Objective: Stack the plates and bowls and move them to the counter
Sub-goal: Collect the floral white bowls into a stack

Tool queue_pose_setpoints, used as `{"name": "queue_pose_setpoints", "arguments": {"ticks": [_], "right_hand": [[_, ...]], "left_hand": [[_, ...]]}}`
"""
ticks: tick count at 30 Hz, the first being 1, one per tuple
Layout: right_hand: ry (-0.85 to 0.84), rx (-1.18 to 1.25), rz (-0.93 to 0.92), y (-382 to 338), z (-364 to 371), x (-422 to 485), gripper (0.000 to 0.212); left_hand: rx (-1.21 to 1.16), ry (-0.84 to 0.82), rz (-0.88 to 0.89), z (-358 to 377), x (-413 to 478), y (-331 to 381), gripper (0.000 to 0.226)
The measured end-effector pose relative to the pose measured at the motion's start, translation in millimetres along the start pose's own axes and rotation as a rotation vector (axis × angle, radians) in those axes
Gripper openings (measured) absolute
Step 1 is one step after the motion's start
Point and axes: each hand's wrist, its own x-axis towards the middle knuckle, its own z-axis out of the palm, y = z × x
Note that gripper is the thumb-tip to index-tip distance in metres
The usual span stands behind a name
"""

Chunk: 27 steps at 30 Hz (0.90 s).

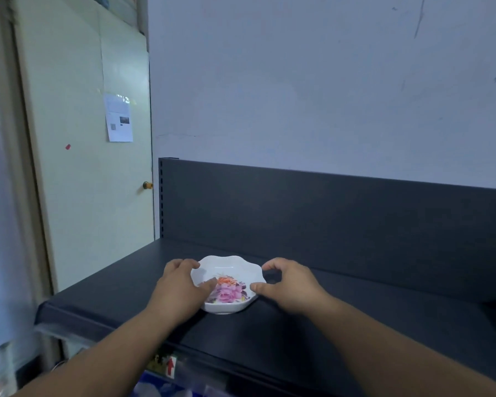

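**On the dark counter, a flowered bowl between two hands**

On the dark counter (355,305), near its left front corner, sat a white bowl (232,269) with a scalloped rim and pink and orange flowers printed inside. Whether other dishes were stacked under it could not be told. The left hand (181,287) curled round the bowl's left side, thumb lying over the rim onto the flowers, fingers bent behind the far edge and seemingly in contact. The right hand (287,285) stood half open at the right side, thumb near the front rim and forefinger arched toward the back rim, with a gap showing; it did not appear to grip anything.

The bowl looked stiff, light and glossy, probably ceramic or melamine, so likely slippery and liable to chip if knocked. The wavy rim offered purchase; the safest hold seemed to be opposite sides, thumbs on top, fingers beneath.
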Motion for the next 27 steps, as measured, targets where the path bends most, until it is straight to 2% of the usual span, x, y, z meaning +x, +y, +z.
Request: {"name": "queue_pose_setpoints", "arguments": {"ticks": [7,12,20,27], "right_hand": [[-0.042,0.05,0.048,0.7,17.8,8.8,0.067],[-0.022,0.043,0.037,-2.4,17.2,5.1,0.062],[0.135,0.098,0.018,1.6,-28.6,-23.7,0.061],[0.317,0.06,0.044,27.7,-107.6,-71.4,0.066]], "left_hand": [[-0.096,-0.026,0.054,3.4,3.7,-1.5,0.054],[-0.157,-0.017,0.122,8.1,0.4,11.2,0.053],[-0.261,0.061,0.305,13.6,-13.2,58.9,0.058],[-0.411,0.011,0.476,31.3,-46.2,129.6,0.059]]}}
